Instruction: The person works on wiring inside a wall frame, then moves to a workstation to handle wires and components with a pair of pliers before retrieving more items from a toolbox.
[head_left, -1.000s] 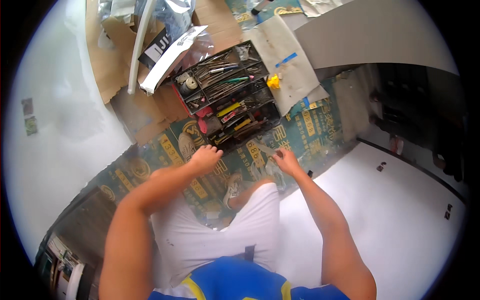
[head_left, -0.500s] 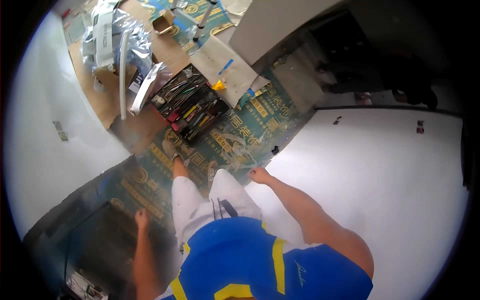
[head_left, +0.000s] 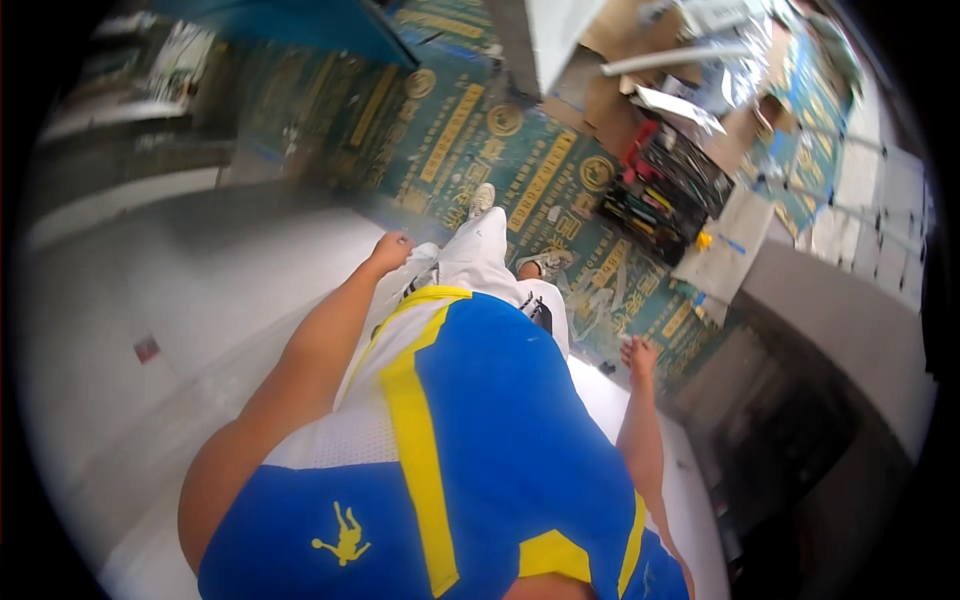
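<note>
Change: since half a second ago the view has swung round; the open tool case [head_left: 668,192], then up on the left, now sits at upper right, and both arms hang beside the body instead of reaching toward the patterned floor mat [head_left: 470,130].
Left hand [head_left: 390,250]: loosely curled into a fist, holding nothing, beside the white trouser leg [head_left: 480,250].
Right hand [head_left: 638,355]: fingers slightly spread and empty, over the mat's edge.
Tool case: lies open on the mat beside cardboard [head_left: 600,95], well apart from both hands, nearer the right one.
Feet: two pale shoes [head_left: 482,198] on the mat, between the hands and the case.
Shirt: blue with yellow stripe [head_left: 480,440].
</note>
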